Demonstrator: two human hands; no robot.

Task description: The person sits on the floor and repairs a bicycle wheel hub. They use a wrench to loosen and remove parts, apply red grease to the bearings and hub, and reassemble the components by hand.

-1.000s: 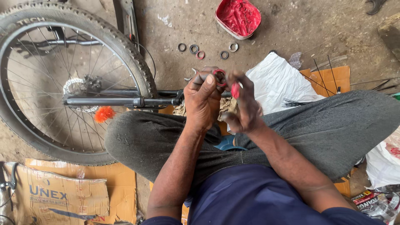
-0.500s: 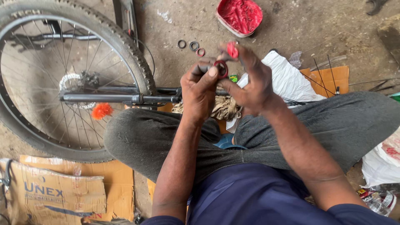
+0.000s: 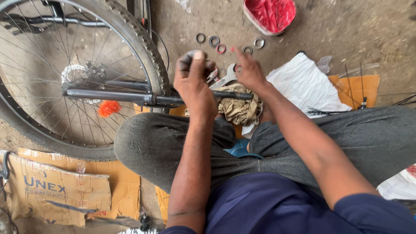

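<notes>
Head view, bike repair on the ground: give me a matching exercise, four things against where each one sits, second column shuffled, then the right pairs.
Things:
1. red-filled tub
2. bicycle wheel
3. dirty rag
4. row of small rings

Places:
A. on the ground beyond the two hands, short of the tub
B. top of the picture, right of centre
C. left side, standing next to flattened cardboard
D. just below the right hand, near the knees

Pairs: 1-B, 2-C, 3-D, 4-A

The left hand is closed around a small dark part that I cannot identify.
</notes>
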